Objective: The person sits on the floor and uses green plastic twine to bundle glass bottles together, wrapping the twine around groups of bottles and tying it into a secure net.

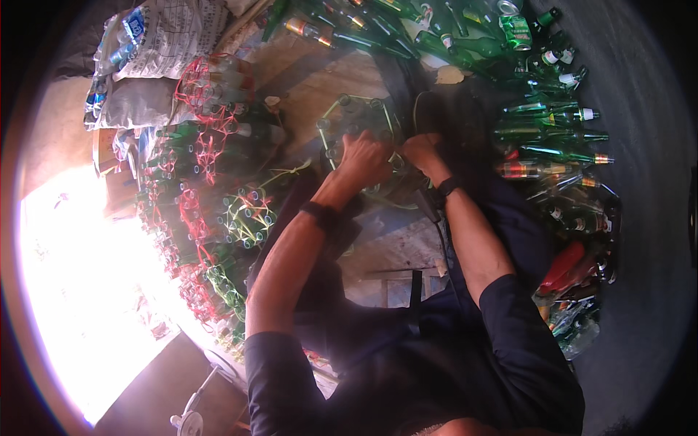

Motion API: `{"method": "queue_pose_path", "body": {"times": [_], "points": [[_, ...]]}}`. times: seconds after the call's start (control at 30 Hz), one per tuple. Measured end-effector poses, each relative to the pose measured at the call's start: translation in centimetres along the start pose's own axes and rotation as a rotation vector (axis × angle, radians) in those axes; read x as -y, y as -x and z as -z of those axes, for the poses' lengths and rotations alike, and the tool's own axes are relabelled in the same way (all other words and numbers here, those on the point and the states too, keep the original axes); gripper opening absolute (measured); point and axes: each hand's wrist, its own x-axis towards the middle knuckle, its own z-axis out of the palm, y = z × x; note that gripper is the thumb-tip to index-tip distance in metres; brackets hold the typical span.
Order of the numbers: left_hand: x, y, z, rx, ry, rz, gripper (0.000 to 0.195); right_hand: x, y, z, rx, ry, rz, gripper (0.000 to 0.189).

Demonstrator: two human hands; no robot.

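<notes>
A bundle of clear glass bottles (pixel 353 117) stands upright before me, mouths up, with a pale green plastic strap (pixel 326 136) running around their necks. My left hand (pixel 368 155) is closed over the near part of the bundle, its knuckles up and its fingertips hidden. Just right of it, my right hand (pixel 422 151) makes a fist at the bundle's right edge, where the strap reaches it. Both hands appear to grip the strap, though what lies inside the fingers is hidden. A dark shoe (pixel 426 111) is beyond my right hand.
Bottle bundles tied with red strap (pixel 204 147) and green strap (pixel 248 218) stand at left. Loose green bottles (pixel 545 133) are piled at right, more green bottles (pixel 371 38) at the top. A woven sack (pixel 169 43) lies upper left, a pedestal fan (pixel 191 419) lower left.
</notes>
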Motion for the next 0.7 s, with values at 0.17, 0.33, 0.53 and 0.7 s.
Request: {"method": "queue_pose_path", "body": {"times": [0.17, 0.33, 0.53, 0.7], "points": [[-0.4, 0.3, 0.5, -0.082, -0.03, -0.044, 0.022, 1.3, 1.2, 1.7, -0.097, -0.161, -0.013, 0.051], [-1.5, 0.9, 0.3, -0.231, -0.023, 0.025, 0.032, 2.8, 2.8, 4.5, 0.009, -0.399, -0.07, 0.047], [-2.3, 1.6, 2.2, -0.014, 0.111, 0.34, 0.03, 4.7, 4.6, 6.5, 0.0, -0.463, -0.101, 0.043], [-2.2, 2.4, 4.3, 0.02, 0.264, 0.431, 0.033, 5.6, 5.2, 6.9, -0.013, -0.493, -0.116, 0.041]]}}
